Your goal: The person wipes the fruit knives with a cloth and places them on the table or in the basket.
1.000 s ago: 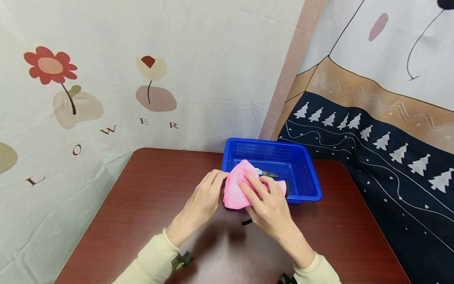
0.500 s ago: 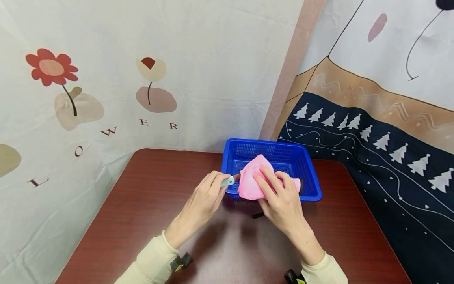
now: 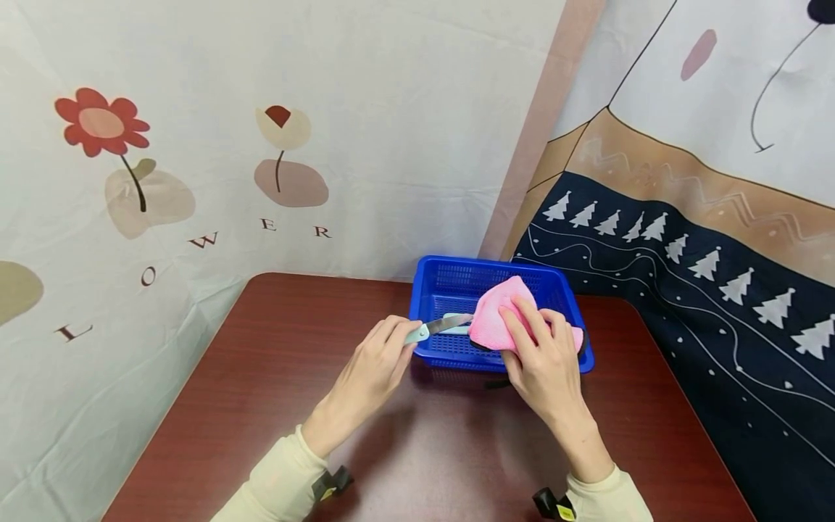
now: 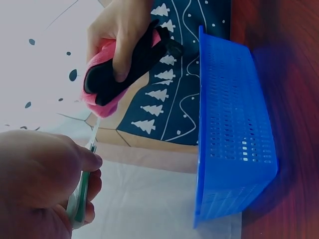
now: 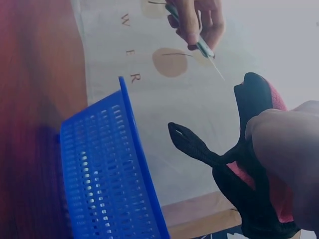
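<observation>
In the head view my left hand (image 3: 365, 377) pinches the pale green handle of a knife (image 3: 447, 325); the blade points right over the blue basket (image 3: 492, 262). My right hand (image 3: 546, 373) grips a folded pink cloth (image 3: 499, 317) with black trim, its edge right at the blade's tip. From the right wrist, the cloth's black hanging loop (image 5: 189, 142) dangles below the fingers, and a small gap separates the knife (image 5: 205, 48) from the cloth. The left wrist view has the right thumb pressed on the cloth's black underside (image 4: 112, 77).
The basket stands at the back of the brown table (image 3: 306, 326), below both hands. Inside it, partly behind the blade, lies another pale green item (image 3: 457, 330). A printed white curtain (image 3: 391, 145) hangs close behind the table.
The right hand has moved right with the cloth, sliding off the knife and uncovering its blade. The left hand has stayed almost in place, holding the handle.
</observation>
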Available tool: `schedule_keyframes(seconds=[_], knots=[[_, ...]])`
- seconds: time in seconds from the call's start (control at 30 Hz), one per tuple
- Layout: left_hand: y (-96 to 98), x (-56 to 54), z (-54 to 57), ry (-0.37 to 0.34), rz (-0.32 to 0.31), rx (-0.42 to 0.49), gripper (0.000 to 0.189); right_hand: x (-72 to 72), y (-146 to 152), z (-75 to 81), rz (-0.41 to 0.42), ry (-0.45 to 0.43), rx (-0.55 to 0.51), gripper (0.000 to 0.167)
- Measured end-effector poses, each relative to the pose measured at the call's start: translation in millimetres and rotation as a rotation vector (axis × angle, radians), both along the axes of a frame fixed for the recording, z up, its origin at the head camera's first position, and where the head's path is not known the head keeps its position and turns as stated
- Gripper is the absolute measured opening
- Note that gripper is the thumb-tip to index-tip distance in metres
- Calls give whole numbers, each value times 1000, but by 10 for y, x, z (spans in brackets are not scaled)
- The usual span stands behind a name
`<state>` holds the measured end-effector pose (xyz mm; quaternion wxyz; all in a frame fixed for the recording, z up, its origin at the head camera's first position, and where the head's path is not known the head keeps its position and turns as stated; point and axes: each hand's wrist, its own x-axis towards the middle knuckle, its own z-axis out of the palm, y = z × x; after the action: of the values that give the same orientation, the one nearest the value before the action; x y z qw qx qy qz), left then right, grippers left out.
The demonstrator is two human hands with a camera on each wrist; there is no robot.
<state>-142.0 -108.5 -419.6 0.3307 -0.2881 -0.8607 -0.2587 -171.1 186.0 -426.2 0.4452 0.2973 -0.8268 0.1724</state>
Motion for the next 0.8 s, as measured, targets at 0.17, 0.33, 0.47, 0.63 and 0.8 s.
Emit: schedule_keyframes(seconds=[0.17, 0.33, 0.47, 0.63, 0.8], knots=[[12, -6, -5, -1, 11, -5, 29, 25, -43, 14, 13, 26, -6, 52], [32, -19, -16, 5, 9, -9, 30, 83, -224, 7, 74, 104, 36, 41], [51, -25, -20, 12, 9, -21, 31, 136, -384, -12, 131, 141, 78, 37], [68, -20, 1, 6, 10, -39, 36, 178, -511, -40, 156, 144, 117, 35], [82, -20, 6, 4, 3, -46, 33, 197, -546, -66, 137, 113, 155, 36]])
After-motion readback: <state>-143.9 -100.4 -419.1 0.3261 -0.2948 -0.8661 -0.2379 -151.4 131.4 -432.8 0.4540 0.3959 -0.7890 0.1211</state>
